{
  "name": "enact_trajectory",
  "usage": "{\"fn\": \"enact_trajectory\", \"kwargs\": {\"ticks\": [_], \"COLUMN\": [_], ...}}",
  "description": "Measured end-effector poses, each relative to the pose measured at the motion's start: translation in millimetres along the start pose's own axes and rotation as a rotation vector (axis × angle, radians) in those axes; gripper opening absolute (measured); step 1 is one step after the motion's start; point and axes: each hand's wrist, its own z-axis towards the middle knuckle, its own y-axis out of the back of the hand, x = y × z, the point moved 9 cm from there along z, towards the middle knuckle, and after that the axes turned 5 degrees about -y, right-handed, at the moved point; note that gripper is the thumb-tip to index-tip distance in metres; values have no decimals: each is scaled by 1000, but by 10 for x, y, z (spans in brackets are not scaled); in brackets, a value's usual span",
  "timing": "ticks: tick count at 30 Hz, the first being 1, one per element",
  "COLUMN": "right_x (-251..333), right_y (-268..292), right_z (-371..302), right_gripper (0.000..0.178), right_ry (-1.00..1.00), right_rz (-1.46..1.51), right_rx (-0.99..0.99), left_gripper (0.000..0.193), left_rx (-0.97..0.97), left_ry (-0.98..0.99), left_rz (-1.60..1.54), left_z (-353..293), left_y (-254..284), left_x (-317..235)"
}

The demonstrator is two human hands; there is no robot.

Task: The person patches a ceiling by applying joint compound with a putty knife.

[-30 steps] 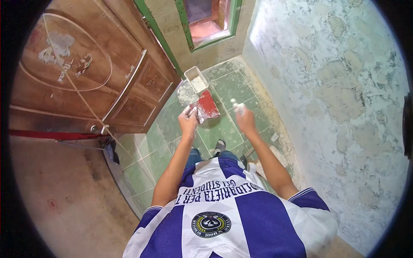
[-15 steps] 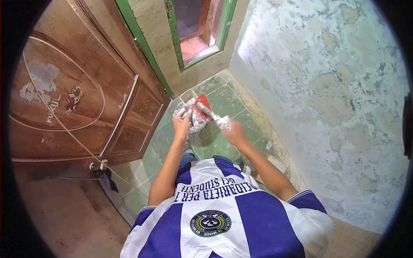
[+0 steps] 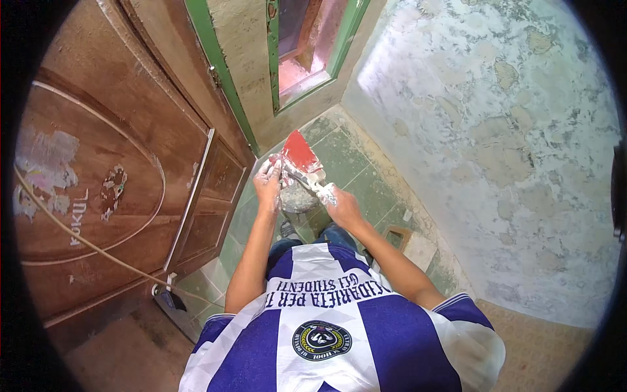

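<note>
In front of me, over a putty-smeared bucket (image 3: 298, 200), my left hand (image 3: 267, 183) grips a red plastic scraper (image 3: 300, 151) by its near edge. White paste coats part of the red sheet and my fingertips. My right hand (image 3: 342, 207) is closed around the whitened handle of a putty knife (image 3: 318, 188). The knife's far end meets the red scraper close to my left fingers, where paste hides its blade. Beneath both tools the bucket stands on the floor, its top partly covered by them.
A brown wooden door (image 3: 130, 144) is on the left, with a cable (image 3: 98, 251) in front of it. A patchy plastered wall (image 3: 483, 130) rises on the right. Green floor tiles (image 3: 349, 153) run to a green-framed window (image 3: 307, 81). A tan frame-like object (image 3: 396, 236) lies near my right arm.
Both tools have turned: the red sheet now points up and away, and the putty knife has swung lower beside my left fingers. My right hand has moved slightly left and nearer.
</note>
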Motion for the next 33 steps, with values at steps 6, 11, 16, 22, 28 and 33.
{"fn": "enact_trajectory", "kwargs": {"ticks": [6,11,16,22,28,33], "right_x": [-945,-61,-510,-382,-324,-104], "right_y": [-119,39,-294,161,-286,142], "right_z": [372,231,367,290,317,318], "right_gripper": [34,33,29,33,34,27], "right_ry": [-285,-83,-74,-209,-172,-112], "right_rz": [-79,243,77,171,213,352], "right_rx": [-41,-94,-112,-223,-202,-218], "left_gripper": [26,28,29,28,27,25], "left_rx": [2,-25,53,-66,-64,-103], "left_ry": [-13,14,-20,-80,-42,-27], "left_rz": [-81,-58,-52,-109,-141,-133], "left_z": [141,314,338,436,254,199], "left_y": [79,71,-13,301,162,274], "left_x": [-76,-41,-62,-77,-301,-366]}}
